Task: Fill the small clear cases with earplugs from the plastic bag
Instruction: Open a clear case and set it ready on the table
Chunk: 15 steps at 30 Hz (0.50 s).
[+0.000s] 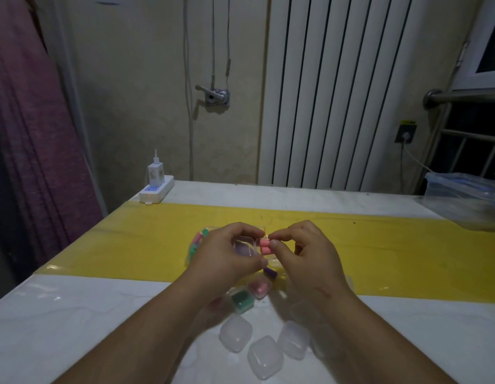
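The left hand (227, 253) curls its fingers and thumb round an open clear case (243, 246), holding it above the table over the plastic bag (198, 242), where loose coloured earplugs show through the film. The right hand (304, 250) pinches two pink earplugs (265, 243) between thumb and forefinger, right at the case's right-hand rim and, as far as I can tell, not yet seated inside. The chief risk, I judge, is the foam. If squeezed plugs are let go at the rim they may spring back and hop out, dropping onto the bag or rolling over the yellow strip (130, 239) of the table. Pushing them in with force could also twist the light case in the left hand's grip, or tip it so that they slide out again. Just below the wrists lie a case with green plugs (242, 300) and a case with pink plugs (259, 289), with a loose purple earplug (270, 272) beside them. Nearer the person stand the empty cases (265, 357), close under both forearms, so a lowered arm could knock them along the smooth white table (74, 328).
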### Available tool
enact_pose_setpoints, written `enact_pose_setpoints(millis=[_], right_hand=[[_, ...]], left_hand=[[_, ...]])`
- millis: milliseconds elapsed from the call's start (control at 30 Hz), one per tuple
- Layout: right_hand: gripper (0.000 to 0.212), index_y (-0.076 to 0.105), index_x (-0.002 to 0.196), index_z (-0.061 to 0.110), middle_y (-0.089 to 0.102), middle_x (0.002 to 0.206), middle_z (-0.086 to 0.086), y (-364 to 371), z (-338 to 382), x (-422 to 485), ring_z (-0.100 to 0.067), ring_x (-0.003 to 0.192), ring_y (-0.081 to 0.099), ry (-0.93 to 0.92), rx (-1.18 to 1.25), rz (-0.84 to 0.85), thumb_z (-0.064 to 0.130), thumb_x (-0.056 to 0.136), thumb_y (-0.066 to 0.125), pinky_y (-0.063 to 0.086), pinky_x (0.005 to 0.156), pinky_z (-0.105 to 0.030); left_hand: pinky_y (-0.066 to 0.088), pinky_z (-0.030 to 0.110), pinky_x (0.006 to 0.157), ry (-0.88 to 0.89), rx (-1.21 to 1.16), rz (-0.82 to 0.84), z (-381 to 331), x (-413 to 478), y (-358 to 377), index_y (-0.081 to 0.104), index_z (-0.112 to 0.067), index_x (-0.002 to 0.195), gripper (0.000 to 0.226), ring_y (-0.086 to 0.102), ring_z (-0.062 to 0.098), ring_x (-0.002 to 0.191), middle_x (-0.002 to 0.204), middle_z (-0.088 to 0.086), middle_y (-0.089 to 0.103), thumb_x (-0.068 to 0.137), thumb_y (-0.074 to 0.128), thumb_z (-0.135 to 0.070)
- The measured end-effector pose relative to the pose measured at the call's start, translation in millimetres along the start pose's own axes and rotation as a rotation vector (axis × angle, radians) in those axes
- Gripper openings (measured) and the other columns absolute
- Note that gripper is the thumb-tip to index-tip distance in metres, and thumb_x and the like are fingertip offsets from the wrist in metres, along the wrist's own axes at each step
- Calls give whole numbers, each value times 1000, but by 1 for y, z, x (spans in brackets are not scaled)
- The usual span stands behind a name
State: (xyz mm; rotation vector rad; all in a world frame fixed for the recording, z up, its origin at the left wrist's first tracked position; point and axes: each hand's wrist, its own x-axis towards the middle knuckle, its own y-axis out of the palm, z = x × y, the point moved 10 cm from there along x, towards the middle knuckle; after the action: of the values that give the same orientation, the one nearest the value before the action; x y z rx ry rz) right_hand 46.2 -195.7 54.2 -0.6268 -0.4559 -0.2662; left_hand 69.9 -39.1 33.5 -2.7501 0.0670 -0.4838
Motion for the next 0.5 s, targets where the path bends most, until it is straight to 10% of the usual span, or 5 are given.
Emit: enact_pose_setpoints(millis=[233,400,500], right_hand=[[11,64,99,12,73,79,-8,17,-25,-5,-11,61,64,314,484,121,10,88,68,48,49,-16],[8,69,88,11,68,68,-4,6,-30,1,-12,56,61,315,570,0,10,82,74,55,61,-29],[12,69,88,9,69,68,-4,5,-30,0,-11,56,61,317,574,-9,13,80,77,56,62,-30]], left_hand=[[54,20,77,0,-26,51,0,-2,4,67,-32,102,45,68,3,84,91,-11,71,69,83,-6],[62,37,71,-172,-715,97,4,-1,10,56,-6,112,19,69,35,79,89,23,69,97,45,-2],[61,35,74,-158,-704,130,6,0,11,62,3,108,22,68,32,81,96,26,69,94,46,7]])
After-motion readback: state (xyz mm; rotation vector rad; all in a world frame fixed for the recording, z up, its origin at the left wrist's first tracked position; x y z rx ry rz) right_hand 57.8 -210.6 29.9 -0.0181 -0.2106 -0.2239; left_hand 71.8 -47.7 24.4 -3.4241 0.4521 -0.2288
